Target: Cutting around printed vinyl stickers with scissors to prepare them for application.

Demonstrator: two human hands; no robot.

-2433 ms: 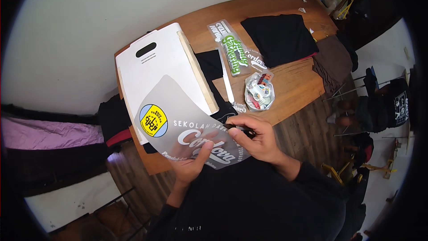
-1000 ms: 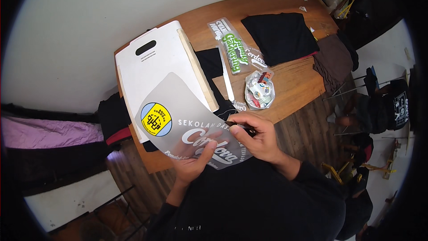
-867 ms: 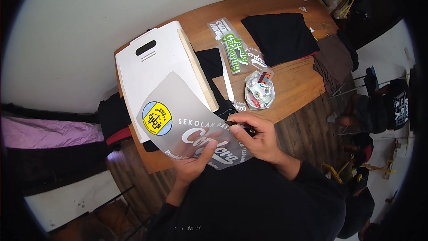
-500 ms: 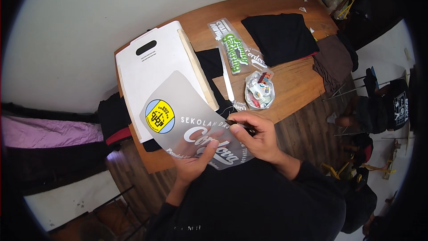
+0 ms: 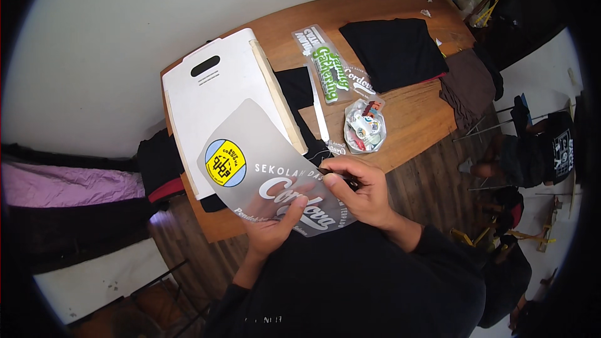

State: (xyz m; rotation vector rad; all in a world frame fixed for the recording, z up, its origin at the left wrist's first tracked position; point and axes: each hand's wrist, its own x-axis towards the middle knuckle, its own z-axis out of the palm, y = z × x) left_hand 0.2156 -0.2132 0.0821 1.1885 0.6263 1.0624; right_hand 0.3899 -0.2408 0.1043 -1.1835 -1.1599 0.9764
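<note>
A translucent film sheet [image 5: 235, 134] with white lettering and a round yellow-and-blue emblem [image 5: 226, 163] is held up in front of me, tilted. My left hand [image 5: 275, 225] pinches its near edge, thumb on top and fingers showing faintly through from below. At the sheet's right edge, my right hand [image 5: 360, 191] grips a small dark tool [image 5: 350, 181], possibly scissors; the fingers cover most of it. Its tip touches or overlaps the film edge; which one I cannot tell. Behind the sheet's far side stands a white heat-press-like box [image 5: 231, 100] with a dark handle slot.
On the wooden table [image 5: 413, 112] lie more printed film sheets [image 5: 328, 72], a clear bowl of small stickers [image 5: 364, 128] and a folded black garment [image 5: 394, 53]. Brown cloth [image 5: 469, 87] hangs over the right end. Other people [image 5: 554, 147] sit on the right. Lilac cloth [image 5: 75, 184] lies at left.
The film sheet has shifted very slightly. Both hands keep the same hold and place.
</note>
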